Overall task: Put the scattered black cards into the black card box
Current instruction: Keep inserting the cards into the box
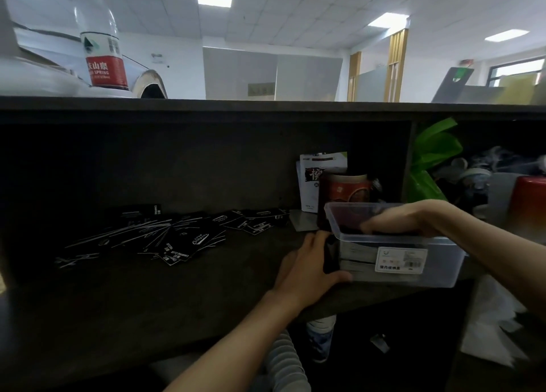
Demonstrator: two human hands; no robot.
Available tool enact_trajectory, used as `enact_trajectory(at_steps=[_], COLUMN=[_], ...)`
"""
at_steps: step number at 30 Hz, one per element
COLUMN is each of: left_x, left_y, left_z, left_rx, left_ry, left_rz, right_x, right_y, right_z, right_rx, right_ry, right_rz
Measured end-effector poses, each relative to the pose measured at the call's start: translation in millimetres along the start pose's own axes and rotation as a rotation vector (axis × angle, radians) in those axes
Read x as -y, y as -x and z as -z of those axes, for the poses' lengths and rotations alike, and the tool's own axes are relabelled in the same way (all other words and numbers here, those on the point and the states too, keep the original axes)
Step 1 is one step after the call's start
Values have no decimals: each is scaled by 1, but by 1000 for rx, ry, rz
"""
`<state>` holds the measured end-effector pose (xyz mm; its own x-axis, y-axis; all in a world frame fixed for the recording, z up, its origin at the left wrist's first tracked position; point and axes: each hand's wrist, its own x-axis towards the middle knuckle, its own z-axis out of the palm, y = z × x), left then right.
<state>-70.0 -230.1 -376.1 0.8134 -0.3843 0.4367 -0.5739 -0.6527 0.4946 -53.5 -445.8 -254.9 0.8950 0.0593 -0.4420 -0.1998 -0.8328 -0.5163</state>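
Observation:
Several black cards with white print lie scattered on the dark shelf, left of centre. A clear plastic card box with a white label stands at the shelf's right end, and dark cards show inside it. My left hand grips the box's left end, thumb along its lower front edge. My right hand reaches over the rim into the box, fingers curled down on the cards inside; whether it holds a card is blurred.
A red-brown tin and a white packet stand behind the box. A green plastic bag fills the compartment to the right. A water bottle stands on the counter top. A ribbed hose hangs below the shelf.

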Motion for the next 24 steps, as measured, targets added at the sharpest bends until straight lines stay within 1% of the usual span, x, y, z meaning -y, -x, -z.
enact_trajectory(at_steps=[4,7,9,11,13,14,15,17,18,20,22,24], left_x=[-2,-4,-1,11,34,49,66,101,116,141,156,167], left_y=[1,4,8,16,27,33,38,49,54,59,61,61], left_z=[0,3,12,32,61,78,95,127,140,158,164,161], left_rx=[-5,27,70,47,-53,-113,-170,-233,-234,-173,-99,-102], left_ry=[-75,-70,-7,-11,-129,-221,-316,-488,-553,-646,-670,-653], left_rz=[36,50,56,64,75,96,127,239,321,472,539,547], right_x=[-1,1,9,23,46,61,76,104,116,137,151,157], right_y=[1,5,7,9,13,14,14,7,-1,-21,-41,-57], right_z=[-1,-5,-9,-16,-31,-42,-54,-83,-100,-136,-167,-192], right_rx=[-29,-156,-321,-535,-769,-837,-857,-781,-713,-579,-496,-453], right_ry=[-12,26,65,-2,-39,-29,-20,-4,8,17,27,48], right_rz=[38,105,218,369,548,643,728,802,787,714,658,611])
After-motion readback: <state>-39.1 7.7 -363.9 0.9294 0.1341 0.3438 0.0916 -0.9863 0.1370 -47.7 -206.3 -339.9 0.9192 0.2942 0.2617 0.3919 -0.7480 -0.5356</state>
